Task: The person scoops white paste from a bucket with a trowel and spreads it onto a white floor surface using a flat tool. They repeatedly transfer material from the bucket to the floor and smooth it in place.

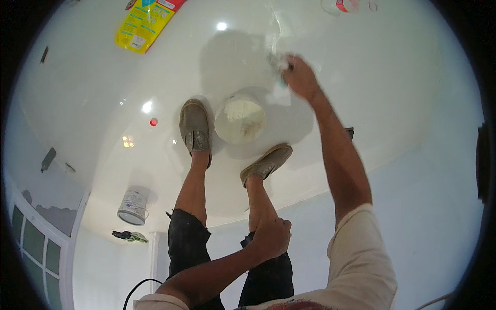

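Note:
My right hand (299, 77) is stretched out low over the glossy white floor (351, 57), beyond my feet. Its fingers are closed around a small pale, partly clear thing (277, 63), too blurred for me to name. Across my right knee (254, 238) lies my left hand (273, 238), fingers curled over it and fingertips hidden. Between my shoes stands a round white bucket (219, 121) with off-white material (242, 116) inside, brownish on one side. A wet-looking streak (277, 26) runs along the floor beyond my right hand.
A yellow and red bag (142, 28) lies at the far left, and a clear container with a red label (341, 5) at the far edge. On the left are a red cap (153, 122), a tipped-looking paint pail (133, 206), a flat scraper-like tool (48, 159) and a paned door (39, 248).

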The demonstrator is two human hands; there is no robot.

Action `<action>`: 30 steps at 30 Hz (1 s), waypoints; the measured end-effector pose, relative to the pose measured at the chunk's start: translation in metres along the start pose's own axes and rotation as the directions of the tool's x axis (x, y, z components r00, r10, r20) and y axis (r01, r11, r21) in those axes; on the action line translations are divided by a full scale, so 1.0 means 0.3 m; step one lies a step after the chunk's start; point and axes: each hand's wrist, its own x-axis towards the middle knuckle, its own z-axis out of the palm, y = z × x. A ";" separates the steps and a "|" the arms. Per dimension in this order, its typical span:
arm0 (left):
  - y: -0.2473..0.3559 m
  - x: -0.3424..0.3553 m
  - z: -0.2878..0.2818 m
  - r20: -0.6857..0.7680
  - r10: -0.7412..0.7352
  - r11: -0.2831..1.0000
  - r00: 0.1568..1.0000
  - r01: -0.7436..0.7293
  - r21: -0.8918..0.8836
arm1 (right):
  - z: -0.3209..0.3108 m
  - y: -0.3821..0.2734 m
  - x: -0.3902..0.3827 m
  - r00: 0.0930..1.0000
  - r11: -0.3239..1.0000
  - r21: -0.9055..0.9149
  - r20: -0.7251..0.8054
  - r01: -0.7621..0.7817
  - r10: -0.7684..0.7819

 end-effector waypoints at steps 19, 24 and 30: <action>0.058 -0.057 -0.245 -0.291 0.123 0.991 0.949 -0.132 -0.014 | -0.158 -0.017 0.266 0.947 0.895 -0.319 0.182 0.312 -0.265; 0.038 -0.058 -0.209 -0.286 0.140 0.989 0.948 -0.146 0.001 | -0.141 -0.037 0.171 0.922 0.845 -0.398 0.295 0.358 -0.252; 0.045 -0.053 -0.185 -0.225 0.110 0.993 0.968 -0.117 -0.017 | -0.091 0.079 0.053 0.934 0.835 -0.444 0.290 0.323 -0.207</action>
